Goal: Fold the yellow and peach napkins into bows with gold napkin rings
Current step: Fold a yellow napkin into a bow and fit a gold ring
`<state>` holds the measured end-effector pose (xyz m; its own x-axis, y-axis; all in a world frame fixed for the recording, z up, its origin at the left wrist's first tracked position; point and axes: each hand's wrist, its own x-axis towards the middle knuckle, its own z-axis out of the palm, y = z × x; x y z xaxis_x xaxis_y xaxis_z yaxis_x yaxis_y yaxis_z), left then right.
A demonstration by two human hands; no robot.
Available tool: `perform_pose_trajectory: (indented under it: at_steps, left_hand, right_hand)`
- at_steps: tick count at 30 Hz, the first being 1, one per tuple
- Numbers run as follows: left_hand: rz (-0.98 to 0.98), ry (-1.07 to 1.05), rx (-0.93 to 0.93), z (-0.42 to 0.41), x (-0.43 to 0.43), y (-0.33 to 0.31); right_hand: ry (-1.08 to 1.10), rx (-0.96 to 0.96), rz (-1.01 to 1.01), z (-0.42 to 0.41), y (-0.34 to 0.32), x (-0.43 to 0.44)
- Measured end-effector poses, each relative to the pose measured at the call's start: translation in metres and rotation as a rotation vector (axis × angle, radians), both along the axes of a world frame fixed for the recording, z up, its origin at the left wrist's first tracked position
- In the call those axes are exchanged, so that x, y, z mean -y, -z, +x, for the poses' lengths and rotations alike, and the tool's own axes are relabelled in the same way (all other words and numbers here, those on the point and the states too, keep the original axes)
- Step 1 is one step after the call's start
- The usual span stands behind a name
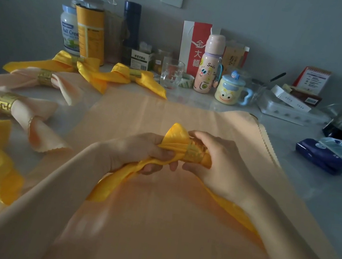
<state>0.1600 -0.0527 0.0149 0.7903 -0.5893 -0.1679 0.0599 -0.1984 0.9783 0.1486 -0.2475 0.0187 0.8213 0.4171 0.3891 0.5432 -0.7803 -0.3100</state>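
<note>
A pale table (302, 193) below a grey wall carries a spread peach cloth (151, 226). At the centre of the frame, the left hand (139, 153) grips a yellow napkin (175, 135). The right hand (215, 165) clasps the gold napkin ring (194, 154) around it. Finished bows (24, 107) lie at the left.

At the back of the desk (311, 194) stand a milk-powder jar (68, 29), a yellow canister (90, 33), a dark flask (131, 23), a clear glass (171, 74), a pink bottle (208, 68) and a cartoon mug (228, 92), with a blue tissue pack (328, 156) lying at the right.

The napkin (177, 135) is bright yellow, its ring (194, 154) gold and seemingly fret-patterned, the cloth (162, 227) peach.
</note>
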Motion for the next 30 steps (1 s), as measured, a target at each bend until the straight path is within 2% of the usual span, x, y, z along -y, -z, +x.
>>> perform_pose_trajectory:
  at_steps: [3, 8, 11, 15, 18, 20, 25, 30]
  left_hand:
    - [-0.110, 0.058, -0.089, 0.003, -0.003, 0.002]
    - [-0.107, 0.081, -0.102, -0.001, -0.003, -0.003]
    - [-0.049, 0.043, -0.087, -0.004, -0.002, -0.007]
    - [0.087, 0.002, -0.105, -0.009, -0.003, -0.014]
    - [0.131, -0.104, -0.041, -0.012, 0.006, -0.014]
    - [0.138, -0.137, 0.003, -0.013, 0.009, -0.013]
    - [0.127, -0.149, 0.065, -0.014, 0.009, -0.012]
    - [0.044, -0.210, 0.036, -0.013, 0.013, -0.012]
  right_hand:
    - [-0.088, -0.015, 0.004, 0.006, -0.004, 0.006]
    - [-0.130, -0.131, 0.124, 0.004, -0.008, 0.012]
    - [-0.102, -0.143, 0.109, 0.003, -0.007, 0.012]
    - [-0.106, -0.070, -0.005, -0.004, 0.001, 0.005]
    - [-0.095, -0.022, -0.020, -0.008, 0.002, 0.001]
    - [-0.071, -0.064, -0.021, -0.008, 0.003, 0.001]
    - [-0.140, -0.224, 0.177, -0.005, 0.001, 0.002]
    - [-0.200, -0.338, 0.380, -0.006, -0.005, 0.006]
